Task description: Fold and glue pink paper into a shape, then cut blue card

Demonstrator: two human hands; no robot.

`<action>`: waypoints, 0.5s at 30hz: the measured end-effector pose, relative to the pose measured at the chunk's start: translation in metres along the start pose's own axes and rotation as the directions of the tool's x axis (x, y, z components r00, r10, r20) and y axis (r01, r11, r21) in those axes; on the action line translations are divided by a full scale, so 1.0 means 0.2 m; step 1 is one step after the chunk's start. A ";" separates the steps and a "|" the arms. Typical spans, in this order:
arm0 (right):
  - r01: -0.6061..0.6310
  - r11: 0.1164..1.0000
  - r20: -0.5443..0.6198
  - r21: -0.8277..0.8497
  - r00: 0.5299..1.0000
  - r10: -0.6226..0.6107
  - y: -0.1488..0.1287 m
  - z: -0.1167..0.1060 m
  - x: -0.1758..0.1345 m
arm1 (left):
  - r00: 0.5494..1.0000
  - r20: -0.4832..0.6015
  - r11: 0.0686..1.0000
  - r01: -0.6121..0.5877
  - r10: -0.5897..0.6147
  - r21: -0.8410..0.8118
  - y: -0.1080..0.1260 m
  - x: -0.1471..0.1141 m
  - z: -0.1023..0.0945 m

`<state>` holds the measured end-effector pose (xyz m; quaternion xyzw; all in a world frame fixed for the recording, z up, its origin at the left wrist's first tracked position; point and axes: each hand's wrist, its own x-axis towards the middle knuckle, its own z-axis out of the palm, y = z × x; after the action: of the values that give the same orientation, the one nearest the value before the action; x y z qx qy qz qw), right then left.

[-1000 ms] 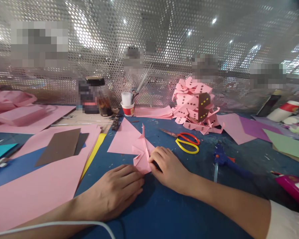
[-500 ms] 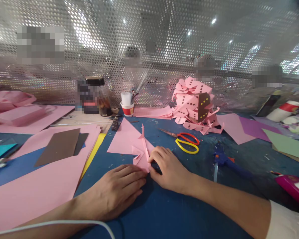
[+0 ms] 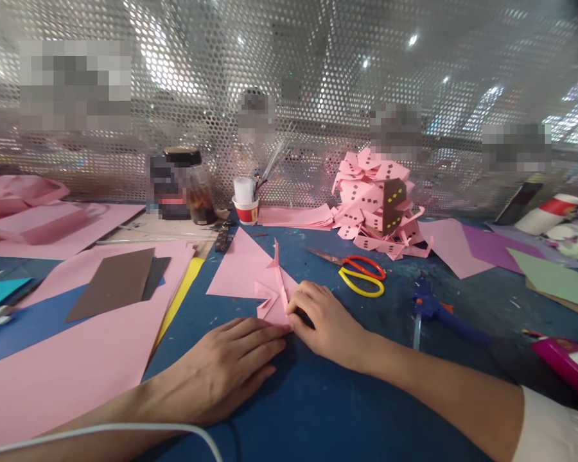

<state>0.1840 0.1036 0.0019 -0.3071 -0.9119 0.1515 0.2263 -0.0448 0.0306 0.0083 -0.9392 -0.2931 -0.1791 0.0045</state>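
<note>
The fingers (image 3: 296, 301) of the right hand (image 3: 331, 328) curl narrowly against the folded pink paper (image 3: 273, 313), whether pinching I cannot tell, and the left hand (image 3: 224, 359) rests palm-down at its near edge, so this probably light, easily creased thing is best held by flat edges.

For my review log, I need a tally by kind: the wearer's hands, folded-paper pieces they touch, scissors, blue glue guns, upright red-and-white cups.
Hands: 2 (left hand, right hand)
Pink folded-paper piece: 1
Scissors: 1
Blue glue gun: 1
Upright red-and-white cup: 1
Total: 6
</note>
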 end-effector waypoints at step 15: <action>0.009 0.993 -0.028 -0.116 1.000 -0.012 -0.02 0.01 -0.01 | 0.997 0.077 0.999 0.033 -0.032 -0.015 0.00 -0.01 0.00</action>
<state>0.1824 0.0979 0.0007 -0.3169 -0.9174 0.0927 0.2219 -0.0460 0.0298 0.0069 -0.9405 -0.3067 -0.1456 -0.0171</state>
